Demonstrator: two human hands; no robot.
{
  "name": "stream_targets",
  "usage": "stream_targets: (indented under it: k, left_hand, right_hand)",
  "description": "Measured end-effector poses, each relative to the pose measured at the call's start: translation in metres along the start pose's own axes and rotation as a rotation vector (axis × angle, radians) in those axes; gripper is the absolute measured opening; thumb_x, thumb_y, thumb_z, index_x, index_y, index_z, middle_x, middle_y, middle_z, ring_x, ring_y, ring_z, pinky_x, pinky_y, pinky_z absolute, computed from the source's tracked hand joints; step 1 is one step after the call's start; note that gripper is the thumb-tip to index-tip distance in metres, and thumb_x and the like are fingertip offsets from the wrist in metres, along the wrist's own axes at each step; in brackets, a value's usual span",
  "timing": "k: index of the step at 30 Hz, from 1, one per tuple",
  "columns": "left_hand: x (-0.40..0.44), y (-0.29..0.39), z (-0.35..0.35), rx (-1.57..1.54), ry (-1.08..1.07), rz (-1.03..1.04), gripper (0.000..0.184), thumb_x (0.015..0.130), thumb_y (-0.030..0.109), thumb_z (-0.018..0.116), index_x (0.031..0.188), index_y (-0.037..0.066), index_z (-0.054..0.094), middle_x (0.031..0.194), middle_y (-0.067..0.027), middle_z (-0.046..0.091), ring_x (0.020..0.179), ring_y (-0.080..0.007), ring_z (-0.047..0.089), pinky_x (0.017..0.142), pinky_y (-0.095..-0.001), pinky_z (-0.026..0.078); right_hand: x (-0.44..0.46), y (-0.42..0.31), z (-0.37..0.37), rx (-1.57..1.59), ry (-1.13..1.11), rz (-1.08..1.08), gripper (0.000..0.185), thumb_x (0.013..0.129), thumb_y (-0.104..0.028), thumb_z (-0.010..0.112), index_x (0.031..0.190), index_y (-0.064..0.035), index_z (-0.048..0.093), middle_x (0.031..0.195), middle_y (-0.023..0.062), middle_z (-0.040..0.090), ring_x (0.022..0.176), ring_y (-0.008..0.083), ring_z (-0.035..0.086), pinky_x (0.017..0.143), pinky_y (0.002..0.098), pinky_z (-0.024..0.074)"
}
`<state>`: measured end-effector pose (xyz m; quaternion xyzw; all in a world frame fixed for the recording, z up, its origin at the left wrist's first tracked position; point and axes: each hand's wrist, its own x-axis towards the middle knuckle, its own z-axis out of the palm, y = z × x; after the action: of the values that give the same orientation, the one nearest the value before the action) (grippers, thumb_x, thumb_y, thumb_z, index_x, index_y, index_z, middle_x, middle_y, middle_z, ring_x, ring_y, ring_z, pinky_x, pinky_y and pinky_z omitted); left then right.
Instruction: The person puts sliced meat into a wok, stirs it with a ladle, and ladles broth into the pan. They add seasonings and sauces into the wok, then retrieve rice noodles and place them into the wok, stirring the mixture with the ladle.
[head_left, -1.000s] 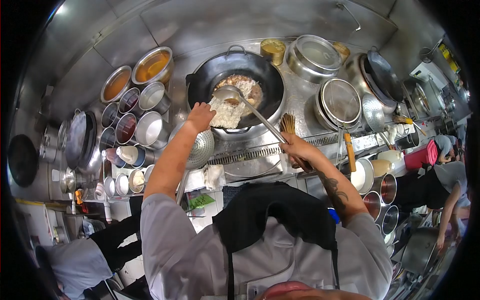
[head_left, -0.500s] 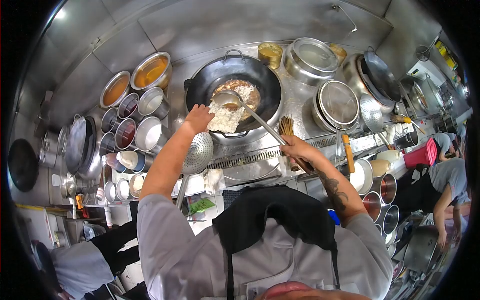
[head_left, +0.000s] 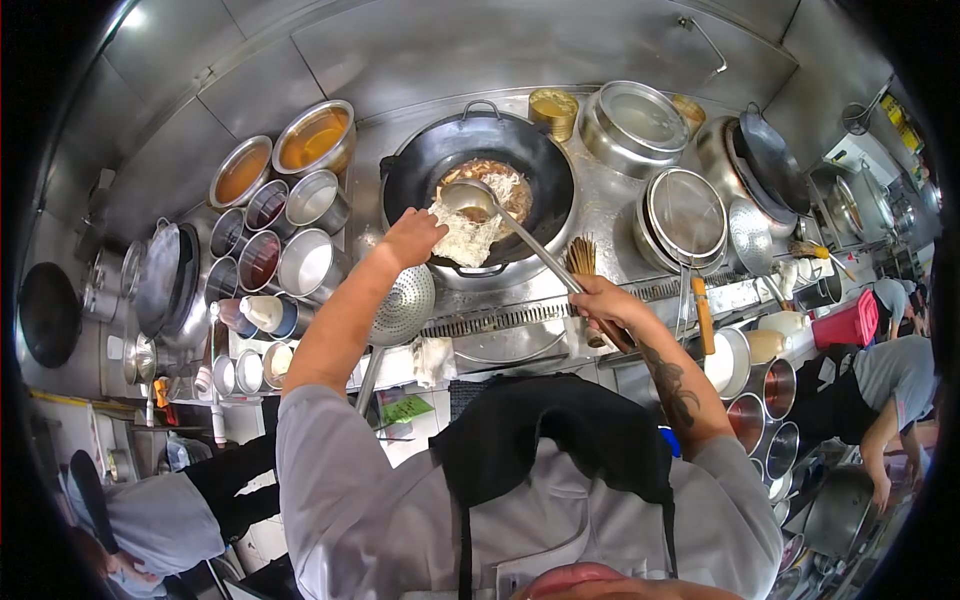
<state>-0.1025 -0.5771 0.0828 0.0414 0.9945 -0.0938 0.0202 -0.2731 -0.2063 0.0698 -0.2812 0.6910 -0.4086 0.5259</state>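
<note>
My left hand (head_left: 415, 238), fingers closed, grips the edge of a pale, crinkled noodle-like slab (head_left: 464, 244) at the near side of the black wok (head_left: 400, 195). Wrapped around a long metal ladle (head_left: 535, 245) by its handle is my right hand (head_left: 602, 302). The ladle's bowl lies over the slab, close to my left fingers, and holds some brownish liquid. Behind it in the wok is brown food (head_left: 487, 168) in sauce with pale shreds on it. A bamboo brush (head_left: 581, 255) stands beside my right hand. The ladle partly covers the slab.
A perforated skimmer (head_left: 404, 306) rests by my left forearm. Metal pots (head_left: 306, 262) and bowls with orange liquid (head_left: 313, 138) stand at left. Strainers (head_left: 687, 212) and a lidded pot (head_left: 635, 120) are at right. Co-workers (head_left: 890, 390) stand at the far right and lower left (head_left: 150, 520).
The slab has sunk and crumpled toward the wok, with less of it spread at the near rim. My left hand stays on its edge; the whole view has shifted slightly.
</note>
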Motion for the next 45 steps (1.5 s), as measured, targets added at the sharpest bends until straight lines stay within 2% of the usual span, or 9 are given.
stream_targets:
  k: [4,15,19,25,28,38,42,43,45]
  left_hand:
    - [-0.001,0.005,0.006,-0.01,0.11,0.016,0.023,0.078,0.004,0.06,0.1,0.01,0.063,0.095,-0.009,0.064,0.098,-0.0265,0.061,0.085,-0.0411,0.045]
    - [0.009,-0.005,-0.006,-0.09,0.059,-0.088,0.021,0.079,0.002,0.058,0.098,0.009,0.063,0.096,-0.0117,0.065,0.1,-0.0295,0.062,0.086,-0.0427,0.047]
    - [0.014,0.001,-0.006,-0.131,-0.008,-0.111,0.024,0.075,0.0,0.056,0.098,0.007,0.061,0.098,-0.0142,0.063,0.103,-0.0321,0.06,0.087,-0.0447,0.044]
    - [0.016,0.007,0.0,-0.087,0.157,-0.121,0.027,0.075,0.001,0.057,0.1,0.007,0.062,0.095,-0.0143,0.062,0.099,-0.0308,0.059,0.087,-0.0446,0.043]
    - [0.019,0.016,-0.004,-0.035,0.099,-0.092,0.024,0.079,0.003,0.056,0.102,0.008,0.062,0.099,-0.0131,0.063,0.101,-0.0279,0.06,0.087,-0.0423,0.045]
    - [0.052,-0.01,-0.036,-0.174,0.301,-0.159,0.016,0.079,0.002,0.055,0.093,0.005,0.061,0.095,-0.0164,0.065,0.093,-0.0372,0.062,0.08,-0.0478,0.047]
    - [0.07,-0.032,-0.072,-0.285,0.225,-0.198,0.021,0.078,0.005,0.058,0.099,0.006,0.062,0.099,-0.018,0.066,0.097,-0.0401,0.06,0.082,-0.0494,0.047]
    - [0.073,-0.037,-0.085,-0.305,0.184,-0.2,0.022,0.078,0.004,0.058,0.1,0.006,0.062,0.1,-0.0183,0.066,0.099,-0.0403,0.06,0.083,-0.0493,0.047]
    - [0.08,-0.044,-0.11,-0.306,0.094,-0.225,0.028,0.077,0.003,0.057,0.104,0.006,0.062,0.105,-0.0198,0.065,0.102,-0.0412,0.06,0.085,-0.0488,0.047]
  right_hand:
    - [0.001,-0.001,0.0,0.027,0.027,0.03,0.023,0.094,-0.008,0.054,0.117,-0.005,0.057,0.066,-0.0034,0.045,0.05,0.0052,0.043,0.04,0.0204,0.041]
    - [0.007,-0.036,0.0,-0.016,0.078,-0.104,0.025,0.093,-0.014,0.055,0.114,-0.0005,0.056,0.064,-0.0005,0.048,0.047,0.0095,0.048,0.042,0.0256,0.0419]
    - [0.023,-0.038,0.016,-0.022,0.097,0.003,0.025,0.095,-0.012,0.054,0.119,-0.0038,0.055,0.061,-0.0023,0.046,0.04,0.0078,0.045,0.037,0.0225,0.0381]
    - [0.029,-0.023,0.013,0.047,0.042,0.002,0.021,0.096,-0.013,0.054,0.115,-0.0046,0.054,0.062,-0.0017,0.047,0.041,0.0089,0.046,0.038,0.0238,0.0395]
    - [0.023,-0.031,0.016,0.041,0.065,0.033,0.016,0.095,-0.013,0.054,0.109,-0.0047,0.054,0.062,-0.0017,0.047,0.041,0.0094,0.046,0.037,0.0241,0.0393]
    - [0.004,-0.032,0.003,0.093,0.167,-0.081,0.006,0.094,-0.01,0.054,0.097,-0.0048,0.054,0.061,-0.0022,0.048,0.04,0.0078,0.045,0.036,0.0239,0.0365]
    - [-0.015,-0.047,-0.008,0.194,0.178,-0.155,0.011,0.093,-0.008,0.053,0.103,-0.0043,0.055,0.061,-0.0027,0.048,0.04,0.0069,0.044,0.037,0.0224,0.0357]
    - [-0.027,-0.057,-0.008,0.168,0.223,-0.12,0.028,0.093,-0.01,0.054,0.12,-0.0021,0.055,0.063,-0.0019,0.048,0.042,0.0071,0.043,0.038,0.0229,0.0342]
    - [-0.037,-0.06,-0.011,0.245,0.194,-0.156,0.023,0.094,-0.009,0.054,0.117,-0.0037,0.055,0.063,-0.0027,0.048,0.041,0.0066,0.044,0.038,0.022,0.0358]
